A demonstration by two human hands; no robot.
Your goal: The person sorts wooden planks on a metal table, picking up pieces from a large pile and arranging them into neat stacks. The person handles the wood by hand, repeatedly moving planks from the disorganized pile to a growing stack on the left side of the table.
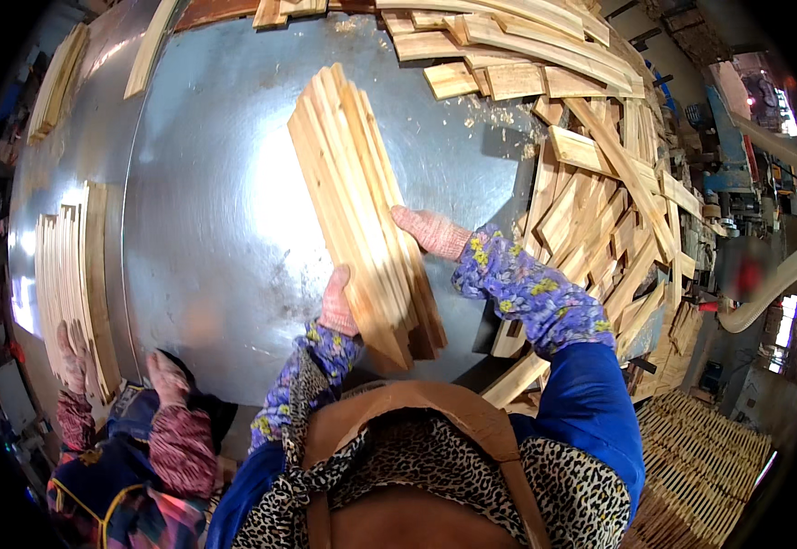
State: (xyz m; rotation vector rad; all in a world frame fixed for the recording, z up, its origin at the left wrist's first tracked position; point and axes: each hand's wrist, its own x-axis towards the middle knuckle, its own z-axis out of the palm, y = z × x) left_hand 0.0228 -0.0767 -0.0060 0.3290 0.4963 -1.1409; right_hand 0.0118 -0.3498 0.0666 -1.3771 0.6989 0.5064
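A bundle of long wooden slats (362, 210) stands tilted in front of me over the metal tabletop (206, 210), its slats side by side with uneven ends. My left hand (337, 302), in a pinkish knit glove, grips the bundle's left side near its lower end. Higher up, my right hand (430, 231), gloved alike, presses against the right side with the thumb toward the slats. Most fingers of both hands are hidden behind the wood. Purple flowered sleeve covers (545, 297) reach over both forearms.
At the left, a co-worker's gloved hands (170, 380) are near a row of upright slats (69, 274). Loose slats lie in a jumbled pile (591, 215) at the right, with more boards (517, 55) stacked at the far edge. Shavings (499, 119) are scattered there. A woven mat (700, 457) is lower right.
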